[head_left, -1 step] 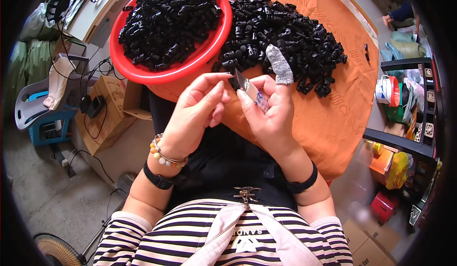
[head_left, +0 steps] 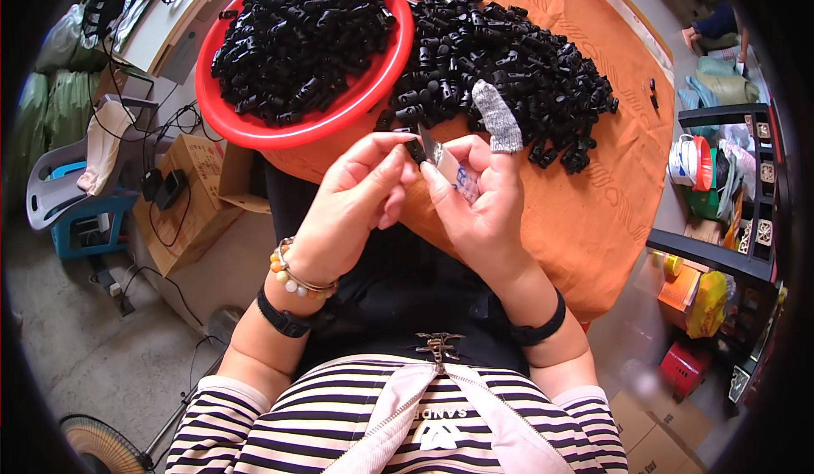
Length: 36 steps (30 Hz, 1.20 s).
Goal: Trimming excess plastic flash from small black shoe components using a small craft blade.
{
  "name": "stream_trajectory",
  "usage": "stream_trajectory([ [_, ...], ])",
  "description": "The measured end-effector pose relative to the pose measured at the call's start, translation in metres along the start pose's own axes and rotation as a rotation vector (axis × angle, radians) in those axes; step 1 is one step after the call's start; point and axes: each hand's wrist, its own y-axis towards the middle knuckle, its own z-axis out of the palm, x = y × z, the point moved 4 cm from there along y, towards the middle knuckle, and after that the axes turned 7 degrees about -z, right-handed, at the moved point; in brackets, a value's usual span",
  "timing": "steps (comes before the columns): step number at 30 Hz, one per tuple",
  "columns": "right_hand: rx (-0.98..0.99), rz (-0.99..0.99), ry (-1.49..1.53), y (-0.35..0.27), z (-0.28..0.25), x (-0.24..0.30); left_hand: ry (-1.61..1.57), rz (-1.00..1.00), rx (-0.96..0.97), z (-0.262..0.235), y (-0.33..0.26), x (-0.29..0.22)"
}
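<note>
My left hand (head_left: pixel 360 181) is closed, pinching a small black plastic part (head_left: pixel 415 149) that looks like a cord lock. Its fingertips partly cover the part. In my right hand (head_left: pixel 479 198) is a small knife, its thin blade (head_left: pixel 426 142) beside the part and its handle (head_left: pixel 463 177) wrapped in pale material with blue marks. My right thumb reaches toward the part, close to the blade. A grey knitted finger sleeve (head_left: pixel 498 118) covers my right index finger, which points away from the knife. Whether the blade touches the part I cannot tell.
A red basin (head_left: pixel 222 126) heaped with black cord locks stands at the far left of the orange-covered table (head_left: pixel 585 228). A loose pile (head_left: pixel 517 58) of the same parts lies right of it. Cardboard box (head_left: pixel 191 211), cables and a stool are at left; shelving (head_left: pixel 712 249) at right.
My left hand has shifted slightly to the right, and the black part sits a little differently against the blade. My right hand is almost where it was.
</note>
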Motion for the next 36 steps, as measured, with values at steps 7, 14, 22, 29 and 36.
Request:
stream_trajectory([
  [7,0.082,0.06,0.194,-0.007,0.004,0.018,-0.249,-0.063,0.124,0.004,-0.003,0.002],
  [14,0.066,0.123,0.194,-0.01,-0.011,0.022,-0.35,-0.105,0.15,0.005,-0.006,-0.004],
  [22,0.111,0.086,0.091,-0.011,-0.012,0.025,-0.327,-0.058,0.191,0.008,-0.004,0.003],
  [29,0.071,0.043,0.134,-0.013,-0.009,0.02,-0.329,-0.069,0.213,0.01,-0.004,0.004],
  [36,0.08,0.017,0.123,-0.014,-0.01,0.02,-0.392,-0.079,0.222,0.011,-0.004,0.005],
])
